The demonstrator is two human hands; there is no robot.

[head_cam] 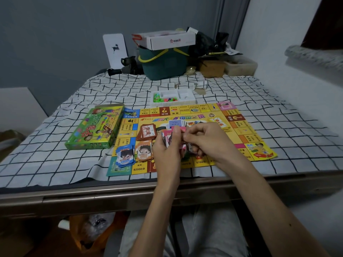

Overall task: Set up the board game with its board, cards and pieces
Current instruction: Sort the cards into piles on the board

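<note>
Below the table's near edge (111, 193), an orange bag (89, 232) lies on the floor. A white cloth with a black grid (55, 164) covers the table. The yellow board (246, 134) lies flat on it, near squares reading "$2000分" and "$700分". Over the board's middle, the left grip (167, 147) curls round a pack of pink cards (181, 129); the right grip (206, 138) pinches its top. Left of the grips lie blue notes (124, 154) marked "10000", then the green game box (92, 127). Beyond the grips sits a white tray (187, 98) of coloured pieces (163, 98), then a green basket (163, 65) near the grey wall (55, 34).
</note>
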